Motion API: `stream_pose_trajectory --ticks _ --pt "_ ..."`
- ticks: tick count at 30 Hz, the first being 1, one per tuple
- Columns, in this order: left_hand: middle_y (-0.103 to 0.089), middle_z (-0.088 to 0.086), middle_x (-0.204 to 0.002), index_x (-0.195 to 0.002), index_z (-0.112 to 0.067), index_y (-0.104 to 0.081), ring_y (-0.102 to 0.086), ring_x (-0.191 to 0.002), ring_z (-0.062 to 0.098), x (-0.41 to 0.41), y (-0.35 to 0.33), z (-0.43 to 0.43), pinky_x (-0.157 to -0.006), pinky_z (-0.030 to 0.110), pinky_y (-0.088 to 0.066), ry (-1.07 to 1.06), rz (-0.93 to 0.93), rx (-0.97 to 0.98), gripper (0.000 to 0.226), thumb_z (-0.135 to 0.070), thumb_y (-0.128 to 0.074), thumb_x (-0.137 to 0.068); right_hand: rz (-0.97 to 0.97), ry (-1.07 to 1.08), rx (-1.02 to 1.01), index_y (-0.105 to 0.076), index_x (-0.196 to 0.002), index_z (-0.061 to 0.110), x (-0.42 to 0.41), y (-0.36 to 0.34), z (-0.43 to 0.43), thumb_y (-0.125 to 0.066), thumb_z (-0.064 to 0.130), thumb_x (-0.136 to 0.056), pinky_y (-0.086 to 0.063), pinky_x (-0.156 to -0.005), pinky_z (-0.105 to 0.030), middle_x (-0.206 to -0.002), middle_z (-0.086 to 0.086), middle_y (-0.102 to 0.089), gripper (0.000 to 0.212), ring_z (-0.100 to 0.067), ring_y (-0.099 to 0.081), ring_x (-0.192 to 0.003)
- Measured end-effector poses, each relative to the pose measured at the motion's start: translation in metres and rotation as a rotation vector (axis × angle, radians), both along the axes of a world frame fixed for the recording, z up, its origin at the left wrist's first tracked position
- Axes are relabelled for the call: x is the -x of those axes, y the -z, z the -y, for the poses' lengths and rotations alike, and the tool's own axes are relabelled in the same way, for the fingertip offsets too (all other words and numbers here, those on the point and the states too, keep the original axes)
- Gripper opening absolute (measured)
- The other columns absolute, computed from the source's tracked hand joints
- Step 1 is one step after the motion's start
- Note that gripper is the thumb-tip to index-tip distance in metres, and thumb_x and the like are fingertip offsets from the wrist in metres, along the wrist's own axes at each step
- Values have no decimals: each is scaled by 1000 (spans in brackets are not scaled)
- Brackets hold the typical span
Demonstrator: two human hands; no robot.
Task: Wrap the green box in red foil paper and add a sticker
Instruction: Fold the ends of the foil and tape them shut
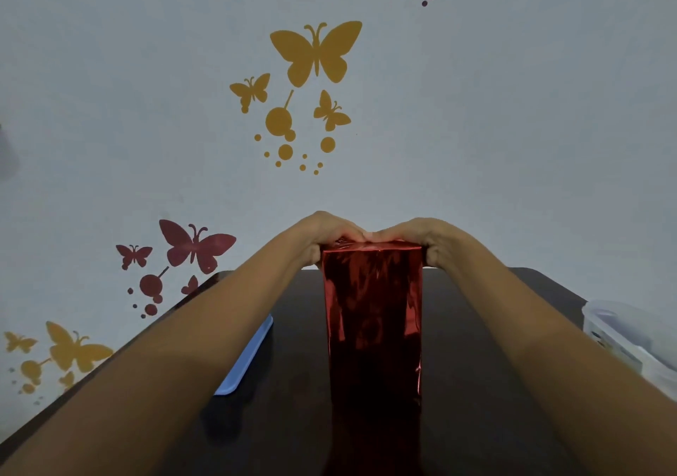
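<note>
A tall box covered in shiny red foil paper point(373, 314) stands upright on the dark table point(476, 384) in the middle of the view. No green shows; the foil hides the box. My left hand point(322, 235) sits over the top left edge, fingers curled down over the foil at the far side, thumb against the left face. My right hand point(425, 239) mirrors it at the top right edge. The fingertips of both hands meet at the middle of the top, pressing creased foil down. No sticker is in sight.
A light blue flat tray point(249, 358) lies on the table left of the box, partly under my left forearm. A clear plastic container point(630, 336) stands at the right table edge. Behind the table is a white wall with butterfly decals.
</note>
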State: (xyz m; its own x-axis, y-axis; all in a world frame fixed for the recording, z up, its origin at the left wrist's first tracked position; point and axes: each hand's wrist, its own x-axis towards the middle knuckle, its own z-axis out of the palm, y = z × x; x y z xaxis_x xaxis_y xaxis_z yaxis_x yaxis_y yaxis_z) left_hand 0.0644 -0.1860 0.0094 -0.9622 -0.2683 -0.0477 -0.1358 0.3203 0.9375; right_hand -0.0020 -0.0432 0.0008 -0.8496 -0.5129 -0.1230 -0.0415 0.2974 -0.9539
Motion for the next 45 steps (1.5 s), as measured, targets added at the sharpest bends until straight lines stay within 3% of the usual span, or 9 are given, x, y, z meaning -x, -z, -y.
stream_pose_trajectory --ticks 3,6,9,12,20,24,28,34,45 --pt "-69 6 -83 -91 -4 -71 -66 -68 13 -4 8 -3 -62 24 -57 -32 -126 -105 11 -7 -68 -81 47 8 21 -63 -78 4 5 1 4 -74 16 -78 -54 -72 -29 -62 -5 -67 17 -15 -64 -51" --pt "-70 2 -98 -105 -10 -68 -65 -81 13 -22 22 21 -67 27 -49 -197 -331 -113 24 -25 -64 -88 57 32 34 -63 -79 4 8 2 5 -77 14 -73 -55 -72 -29 -63 -6 -66 18 -15 -63 -48" --pt "-69 -2 -97 -96 -17 -69 -63 -85 18 -64 53 73 -75 31 -45 -606 -379 507 22 -35 -61 -88 73 21 40 -62 -80 3 8 2 2 -75 13 -76 -56 -58 -28 -55 -6 -65 17 -15 -63 -43" --pt "-59 4 -73 -75 -11 -57 -55 -69 22 -106 93 111 -62 29 -37 -698 35 933 42 -50 -55 -89 77 0 58 -61 -77 5 8 2 0 -69 13 -82 -55 -51 -27 -51 -4 -64 12 -13 -61 -40" --pt "-54 25 -126 -123 4 -51 -62 -97 38 -106 96 130 -70 43 -55 -452 251 71 56 -42 -57 -91 62 -23 45 -63 -109 7 5 4 0 -78 20 -64 -56 -61 -33 -64 -5 -67 49 -14 -64 -46" --pt "-43 21 -138 -135 4 -40 -54 -114 44 -98 75 124 -90 57 -47 -488 421 -38 47 -21 -53 -97 24 -19 47 -65 -112 10 2 3 -1 -77 23 -56 -54 -65 -35 -70 -4 -68 59 -13 -64 -47" --pt "-42 21 -134 -127 5 -43 -49 -119 45 -98 74 125 -98 63 -38 -486 433 -109 35 -10 -51 -97 6 -29 33 -64 -90 9 -1 4 -1 -71 22 -78 -55 -55 -31 -51 -1 -66 19 -11 -62 -41" --pt "-42 13 -120 -116 3 -46 -49 -110 38 -104 92 134 -59 66 -47 -467 223 -326 26 -5 -54 -93 2 -3 33 -63 -83 11 -4 4 -3 -73 23 -78 -55 -55 -32 -51 0 -66 16 -10 -62 -41" --pt "-58 15 -115 -102 -5 -60 -60 -102 32 -119 125 133 -60 55 -57 -383 -104 -469 21 -19 -64 -87 -1 1 48 -63 -82 12 -9 4 -5 -72 23 -78 -55 -56 -30 -49 2 -65 14 -9 -62 -41"
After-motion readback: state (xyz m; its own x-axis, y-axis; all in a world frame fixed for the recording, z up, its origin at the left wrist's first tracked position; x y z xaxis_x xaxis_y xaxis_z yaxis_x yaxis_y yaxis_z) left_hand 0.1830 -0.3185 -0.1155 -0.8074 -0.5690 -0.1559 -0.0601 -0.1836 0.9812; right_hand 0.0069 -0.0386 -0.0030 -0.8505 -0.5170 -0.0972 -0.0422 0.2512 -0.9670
